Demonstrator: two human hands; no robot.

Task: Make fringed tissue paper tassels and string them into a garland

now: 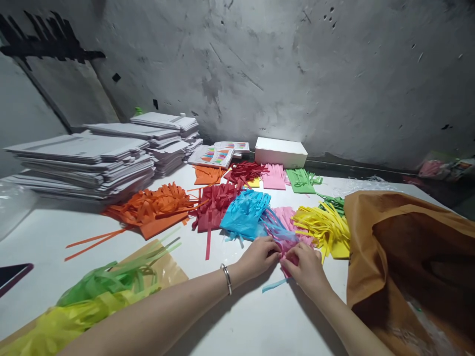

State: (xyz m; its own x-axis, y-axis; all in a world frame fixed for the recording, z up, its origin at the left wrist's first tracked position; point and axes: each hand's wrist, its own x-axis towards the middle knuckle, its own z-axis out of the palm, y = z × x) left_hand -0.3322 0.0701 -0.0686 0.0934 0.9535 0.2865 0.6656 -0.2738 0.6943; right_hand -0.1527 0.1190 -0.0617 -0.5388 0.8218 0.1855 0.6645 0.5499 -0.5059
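Note:
My left hand [261, 254], with a silver bracelet at the wrist, pinches the near end of a pink paper bundle [285, 245]. Close beside it, my right hand [305, 264] grips the same bundle with its fingertips. Light blue strips [278, 225] lie over the pink paper, and one loose blue strip [274, 285] pokes out below. Just left of the bundle is a blue fringed stack [245, 215]; to its right rests a yellow fringed stack [326, 227]. Dark red [215, 207] and orange [148, 210] fringed stacks lie farther left.
Piles of flat white cardboard [89, 158] stand at the back left. A white box [281, 152] is near the wall. A large brown bag [365, 247] covers the right side. Green and yellow strips [100, 291] lie front left, near a phone [13, 278].

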